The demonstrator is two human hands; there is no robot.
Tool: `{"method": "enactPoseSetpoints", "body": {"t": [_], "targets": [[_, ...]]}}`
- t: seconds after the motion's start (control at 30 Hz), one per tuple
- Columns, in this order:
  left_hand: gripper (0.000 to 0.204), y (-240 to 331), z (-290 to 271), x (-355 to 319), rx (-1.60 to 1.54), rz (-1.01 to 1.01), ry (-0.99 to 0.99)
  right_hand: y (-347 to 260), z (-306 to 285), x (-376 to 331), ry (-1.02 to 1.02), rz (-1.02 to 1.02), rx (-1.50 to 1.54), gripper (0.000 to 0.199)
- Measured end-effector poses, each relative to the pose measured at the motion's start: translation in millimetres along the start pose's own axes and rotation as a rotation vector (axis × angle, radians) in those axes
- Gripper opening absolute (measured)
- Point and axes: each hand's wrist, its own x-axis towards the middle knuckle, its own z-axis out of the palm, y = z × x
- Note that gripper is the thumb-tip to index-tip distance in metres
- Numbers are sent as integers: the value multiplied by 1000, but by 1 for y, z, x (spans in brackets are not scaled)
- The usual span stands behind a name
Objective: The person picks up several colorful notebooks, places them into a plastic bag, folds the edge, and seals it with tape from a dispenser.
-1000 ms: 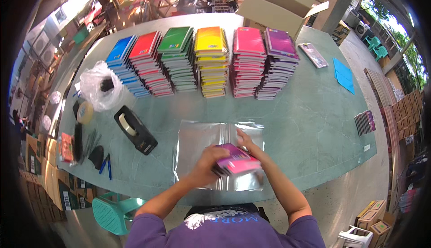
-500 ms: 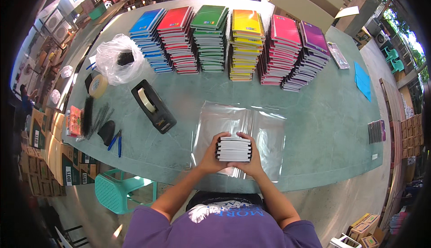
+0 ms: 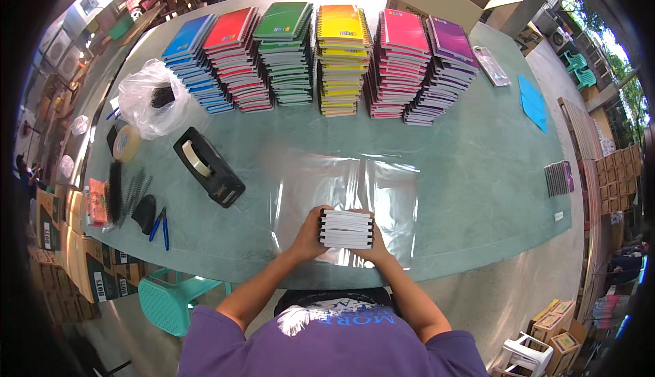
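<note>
Both my left hand (image 3: 308, 235) and right hand (image 3: 374, 246) clamp the small stack of white-edged spiral notebooks (image 3: 346, 229) upright on the clear plastic sheet (image 3: 341, 182) — squaring it; wrapping likely follows.

small stack of notebooks (image 3: 346, 229), white page edges up, on clear plastic sheet (image 3: 392, 186)

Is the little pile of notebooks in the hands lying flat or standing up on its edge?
Standing on edge. The pile of notebooks shows its white page edges to the camera, pressed between the left hand and right hand.
</note>
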Motion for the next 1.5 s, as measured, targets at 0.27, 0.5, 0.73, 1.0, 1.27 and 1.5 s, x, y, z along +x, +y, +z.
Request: {"method": "enactPoseSetpoints", "body": {"t": [0.27, 0.5, 0.73, 1.0, 1.27, 1.5], "targets": [[78, -12, 29, -1, 133, 48, 112, 30, -23, 3, -104, -52, -47, 62], [91, 47, -18, 40, -381, -455, -260, -27, -51, 29, -101, 419, 15, 89], [73, 43, -19, 64, -460, -762, -525, -34, -63, 47, -312, 730, -67, 75], [71, 48, -15, 54, -153, -763, -371, -22, -68, 54, -468, 695, -394, 83], [62, 50, -5, 26, -277, -770, -158, -6, -70, 60, -563, 658, -308, 82], [51, 66, 6, 5, -292, -621, 233, -10, -75, 64, -602, 686, -214, 81]]}}
